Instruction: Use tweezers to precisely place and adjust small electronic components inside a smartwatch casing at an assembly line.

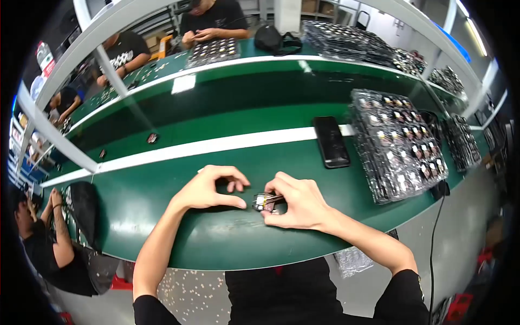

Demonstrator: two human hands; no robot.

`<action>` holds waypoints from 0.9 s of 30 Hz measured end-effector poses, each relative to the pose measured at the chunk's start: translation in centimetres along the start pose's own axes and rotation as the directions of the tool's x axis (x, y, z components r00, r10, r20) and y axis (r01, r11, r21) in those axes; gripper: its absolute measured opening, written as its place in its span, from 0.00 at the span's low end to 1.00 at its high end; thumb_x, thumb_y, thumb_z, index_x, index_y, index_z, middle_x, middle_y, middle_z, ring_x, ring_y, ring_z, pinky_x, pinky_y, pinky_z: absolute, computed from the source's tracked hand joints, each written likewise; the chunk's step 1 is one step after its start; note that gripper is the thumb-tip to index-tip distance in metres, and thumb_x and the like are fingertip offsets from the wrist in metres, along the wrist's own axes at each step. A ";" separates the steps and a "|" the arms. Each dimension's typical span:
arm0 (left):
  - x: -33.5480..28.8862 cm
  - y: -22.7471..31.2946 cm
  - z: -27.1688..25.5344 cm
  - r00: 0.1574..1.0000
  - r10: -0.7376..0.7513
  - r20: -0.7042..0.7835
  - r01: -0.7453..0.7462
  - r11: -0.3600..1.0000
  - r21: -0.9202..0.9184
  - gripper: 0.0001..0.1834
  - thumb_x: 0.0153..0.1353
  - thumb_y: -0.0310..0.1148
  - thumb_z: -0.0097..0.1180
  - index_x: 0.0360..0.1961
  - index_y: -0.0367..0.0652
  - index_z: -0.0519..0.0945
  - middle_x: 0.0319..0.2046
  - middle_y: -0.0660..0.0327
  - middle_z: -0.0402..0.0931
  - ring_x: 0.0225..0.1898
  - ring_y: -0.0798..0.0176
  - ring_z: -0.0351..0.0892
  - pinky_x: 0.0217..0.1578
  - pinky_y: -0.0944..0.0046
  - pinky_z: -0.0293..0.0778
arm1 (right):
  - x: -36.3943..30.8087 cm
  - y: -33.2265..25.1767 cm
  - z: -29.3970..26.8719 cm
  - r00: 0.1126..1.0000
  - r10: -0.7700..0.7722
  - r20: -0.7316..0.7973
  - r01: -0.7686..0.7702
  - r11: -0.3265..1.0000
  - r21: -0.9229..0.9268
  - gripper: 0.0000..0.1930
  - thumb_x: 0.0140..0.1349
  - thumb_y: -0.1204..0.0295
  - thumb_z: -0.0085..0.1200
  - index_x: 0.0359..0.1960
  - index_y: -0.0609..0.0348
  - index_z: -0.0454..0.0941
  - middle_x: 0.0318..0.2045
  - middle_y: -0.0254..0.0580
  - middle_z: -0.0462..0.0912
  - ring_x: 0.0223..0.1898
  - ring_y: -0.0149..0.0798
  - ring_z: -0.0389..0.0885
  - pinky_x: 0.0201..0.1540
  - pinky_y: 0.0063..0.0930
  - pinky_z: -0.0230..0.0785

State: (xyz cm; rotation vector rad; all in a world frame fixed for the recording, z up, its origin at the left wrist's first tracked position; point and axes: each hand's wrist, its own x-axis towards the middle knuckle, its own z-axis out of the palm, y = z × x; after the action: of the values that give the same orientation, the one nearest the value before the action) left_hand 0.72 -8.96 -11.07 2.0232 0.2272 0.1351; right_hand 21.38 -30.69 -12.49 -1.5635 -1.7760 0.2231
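Note:
Between the thumb and fingers of my right hand [297, 205] is a small dark electronic part [264, 202] with a bright metallic and yellow face. It is held just above or on the green tabletop [227, 238]; which one I cannot tell. What else the right fingers cover is hidden. My left hand [213, 188] is to the left of the part, thumb and fingers apart and curved, with nothing between them. A small gap separates its thumb tip from the part.
A tall stack of clear plastic trays [398, 146] filled with small parts stands at the right, beside a black phone [331, 142]. A white strip [227, 142] crosses the table. Small dark parts [153, 138] lie beyond it. Co-workers sit opposite and at left, near a black bag [82, 214].

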 end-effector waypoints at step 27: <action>-2.3 -11.8 -16.2 0.564 0.099 -0.820 0.654 0.553 0.517 0.26 0.67 0.47 0.76 0.58 0.42 0.84 0.45 0.52 0.89 0.47 0.45 0.91 0.49 0.47 0.83 | 2.6 8.0 -28.5 0.746 0.485 -0.456 -0.648 0.687 -0.329 0.33 0.59 0.44 0.77 0.52 0.63 0.92 0.43 0.50 0.94 0.49 0.44 0.93 0.56 0.40 0.83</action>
State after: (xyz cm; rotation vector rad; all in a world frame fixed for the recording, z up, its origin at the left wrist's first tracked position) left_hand -5.91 9.86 -14.41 2.6257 1.4914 0.8514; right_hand 45.44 -35.95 4.08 -2.3417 -1.0512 -0.1994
